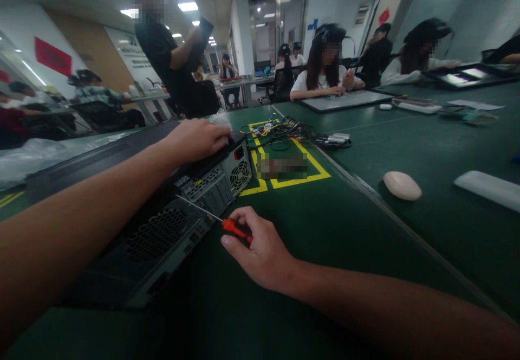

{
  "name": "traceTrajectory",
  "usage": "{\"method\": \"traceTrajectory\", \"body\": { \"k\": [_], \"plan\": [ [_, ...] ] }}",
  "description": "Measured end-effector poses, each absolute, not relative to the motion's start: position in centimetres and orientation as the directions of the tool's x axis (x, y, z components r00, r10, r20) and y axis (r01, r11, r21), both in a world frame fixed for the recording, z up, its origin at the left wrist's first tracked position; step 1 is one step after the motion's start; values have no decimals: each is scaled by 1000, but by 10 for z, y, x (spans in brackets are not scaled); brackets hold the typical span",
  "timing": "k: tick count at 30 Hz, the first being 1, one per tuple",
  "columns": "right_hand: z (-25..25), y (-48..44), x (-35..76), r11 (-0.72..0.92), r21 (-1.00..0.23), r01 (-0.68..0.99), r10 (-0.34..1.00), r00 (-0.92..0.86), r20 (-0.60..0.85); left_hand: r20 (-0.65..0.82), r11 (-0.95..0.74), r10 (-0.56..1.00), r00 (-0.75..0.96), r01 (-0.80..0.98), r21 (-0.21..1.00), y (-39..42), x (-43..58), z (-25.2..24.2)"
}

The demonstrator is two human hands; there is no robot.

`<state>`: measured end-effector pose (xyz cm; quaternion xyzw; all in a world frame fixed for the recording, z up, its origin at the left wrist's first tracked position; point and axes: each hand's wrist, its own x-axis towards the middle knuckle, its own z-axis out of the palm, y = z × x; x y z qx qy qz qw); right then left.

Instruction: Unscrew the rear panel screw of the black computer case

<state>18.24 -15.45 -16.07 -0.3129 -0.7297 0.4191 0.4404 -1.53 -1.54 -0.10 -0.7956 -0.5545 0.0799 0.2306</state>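
A black desktop computer case (152, 230) lies on its side on the green table, its rear panel with a round fan grille and port slots turned to the right. My left hand (201, 140) braces its top near the far corner, fingers curled over the edge. In my right hand (264, 246), fingers and thumb close on the orange handle of a screwdriver (231, 225). The long thin shaft points left to the slot area of the rear panel; its tip reaches the case, but whether it sits in a screw is too small to tell.
Beyond the case, tangled black cables (290, 129) lie by yellow tape marks (320, 176) on the green table (349, 230). Right of them are a beige computer mouse (402, 185) and a white bar-shaped object (493, 188). Clear plastic wrap (36, 156) lies at left. Several people work around.
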Motion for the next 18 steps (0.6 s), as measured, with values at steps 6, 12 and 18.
{"method": "traceTrajectory", "body": {
  "k": [6, 12, 18],
  "plan": [
    [-162, -153, 181, 455, -887, 72, 826, -406, 391, 123, -293, 913, 390, 833, -469, -15, -15, -1],
    [-162, -153, 182, 457, -885, 89, 825, -414, 384, 125, -273, 922, 367, 843, -463, -16, -15, -1],
    [-162, -152, 181, 460, -883, 97, 825, -415, 384, 127, -268, 925, 357, 854, -447, -13, -17, -2]
  ]
}}
